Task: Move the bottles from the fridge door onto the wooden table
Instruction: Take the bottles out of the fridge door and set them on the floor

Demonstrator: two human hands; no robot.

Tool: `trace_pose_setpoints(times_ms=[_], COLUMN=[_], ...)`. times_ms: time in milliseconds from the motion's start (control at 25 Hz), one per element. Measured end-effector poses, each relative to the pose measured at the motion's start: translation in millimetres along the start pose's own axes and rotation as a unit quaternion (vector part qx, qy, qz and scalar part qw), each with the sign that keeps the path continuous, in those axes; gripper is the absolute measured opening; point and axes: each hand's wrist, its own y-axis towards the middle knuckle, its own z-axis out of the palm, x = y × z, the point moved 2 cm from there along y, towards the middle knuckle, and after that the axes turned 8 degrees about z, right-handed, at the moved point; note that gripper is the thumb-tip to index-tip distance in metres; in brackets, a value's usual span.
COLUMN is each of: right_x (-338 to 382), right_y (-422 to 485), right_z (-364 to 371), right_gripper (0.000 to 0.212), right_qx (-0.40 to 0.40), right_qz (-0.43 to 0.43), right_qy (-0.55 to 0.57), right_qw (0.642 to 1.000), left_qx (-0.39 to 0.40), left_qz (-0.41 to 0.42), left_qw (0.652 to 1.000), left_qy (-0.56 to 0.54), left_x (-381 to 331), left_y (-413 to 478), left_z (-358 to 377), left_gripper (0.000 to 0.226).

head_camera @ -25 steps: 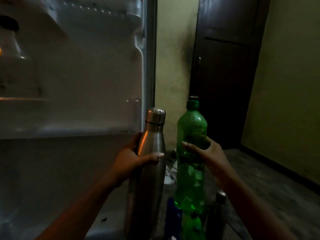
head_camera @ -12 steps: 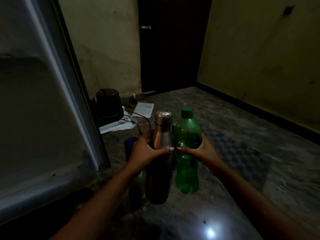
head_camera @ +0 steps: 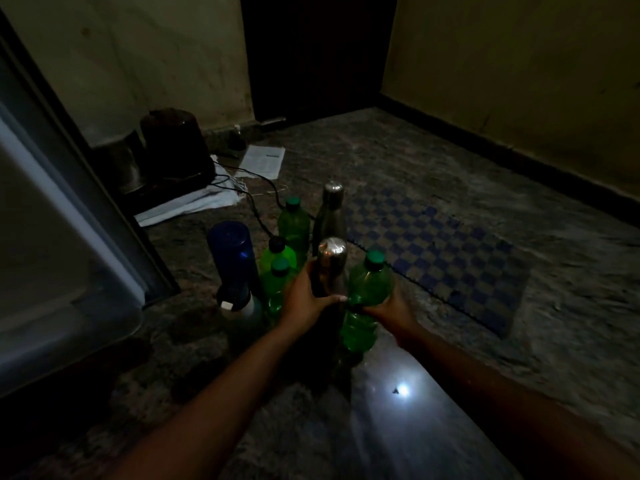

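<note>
My left hand (head_camera: 304, 299) grips a steel flask (head_camera: 331, 261) by its middle. Right beside it, my right hand (head_camera: 388, 308) holds a green plastic bottle (head_camera: 365, 299) with a green cap. Both bottles are upright and low over the dark stone floor (head_camera: 398, 161). Just behind them on the floor stand a blue bottle (head_camera: 232, 261), a second steel flask (head_camera: 330, 213) and three green bottles (head_camera: 294, 223). The open fridge door (head_camera: 52, 237) fills the left edge. No wooden table is in view.
A blue checked mat (head_camera: 450, 254) lies on the floor to the right of the bottles. Dark pots (head_camera: 173, 147), papers (head_camera: 263, 161) and a black cable (head_camera: 256, 206) sit at the back left by the wall. A dark door (head_camera: 311, 53) is straight ahead.
I have turned away from the fridge door and looked down. Both hands have lowered their bottles toward the floor, next to the group of bottles now in view.
</note>
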Motion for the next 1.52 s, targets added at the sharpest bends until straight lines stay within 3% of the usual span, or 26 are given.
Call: trace_pose_setpoints(times_ms=[120,160,320,560,720,880,1000,1120,1400,1520], right_x=[-26,-35,-29,-29,-27,-27,-16,15,114,181], right_y=[16,21,16,6,-13,-44,-73,-101,-138,-166], right_z=[-3,-4,-8,-1,1,-10,-5,15,88,129], right_gripper=[0.107,0.108,0.085,0.073,0.07,0.05,0.027,0.013,0.023,0.032], right_qx=[-0.004,-0.004,-0.018,-0.025,-0.064,-0.067,-0.011,0.068,0.248,0.317], right_qz=[0.031,0.034,0.017,0.014,0.046,0.133,0.178,0.152,0.036,-0.042], right_qy=[-0.009,-0.012,-0.003,0.006,-0.009,-0.036,-0.013,-0.007,0.009,0.004], right_qw=[0.999,0.999,1.0,1.0,0.997,0.988,0.984,0.986,0.968,0.948], left_qx=[-0.023,-0.033,-0.064,-0.062,-0.036,-0.048,-0.063,-0.101,-0.251,-0.317], left_qz=[-0.003,-0.005,-0.012,-0.029,-0.031,-0.044,-0.071,-0.099,-0.052,-0.008], left_qw=[1.0,0.999,0.998,0.998,0.999,0.998,0.995,0.981,0.939,0.917], left_qy=[-0.002,0.0,-0.008,-0.003,0.006,-0.01,-0.042,-0.133,-0.228,-0.241], left_x=[15,18,27,22,21,19,20,11,-29,-57], left_y=[0,-2,0,-3,-6,-27,-56,-87,-124,-135], left_z=[16,21,32,30,26,24,23,5,-100,-162], left_gripper=[0.075,0.075,0.077,0.068,0.066,0.071,0.046,0.022,0.031,0.023])
